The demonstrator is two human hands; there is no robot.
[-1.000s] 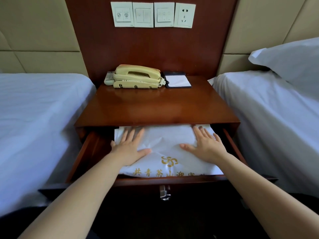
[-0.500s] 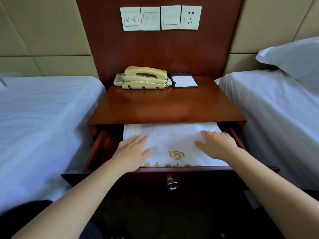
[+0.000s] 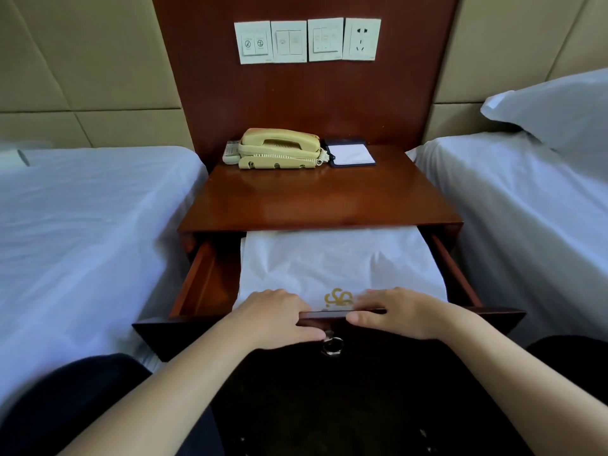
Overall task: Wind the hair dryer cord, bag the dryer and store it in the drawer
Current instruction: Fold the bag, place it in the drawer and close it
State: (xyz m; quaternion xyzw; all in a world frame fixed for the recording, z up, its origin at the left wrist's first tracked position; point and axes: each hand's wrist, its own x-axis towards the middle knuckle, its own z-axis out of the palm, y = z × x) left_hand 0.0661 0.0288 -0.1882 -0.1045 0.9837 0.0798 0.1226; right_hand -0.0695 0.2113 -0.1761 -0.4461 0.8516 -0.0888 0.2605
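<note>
1. Head view: the white bag [image 3: 329,261] with the gold emblem lies flat inside the open drawer [image 3: 171,330]. It sits nearer the right wall, and its far end is under the nightstand top [image 3: 316,199]. The dryer itself is not visible; I judge that it is inside the bag.
2. The left hand [image 3: 273,315] and the right hand [image 3: 404,312] both hold the top edge of the drawer front. The fingers are curled over the edge and reach onto the near end of the bag. The thumbs lie on the outer face, one on each side of the ring pull [image 3: 332,345].
3. The step in hand seems to be closing the drawer. Push with both hands equally, so that the drawer runs straight and does not jam.
4. Before the front meets the nightstand, lift the fingers off the edge and finish with the thumbs or palms; otherwise the fingers may be pinched.
5. Watch that the raised middle of the bag passes under the top. If it catches, press it down first.
</note>
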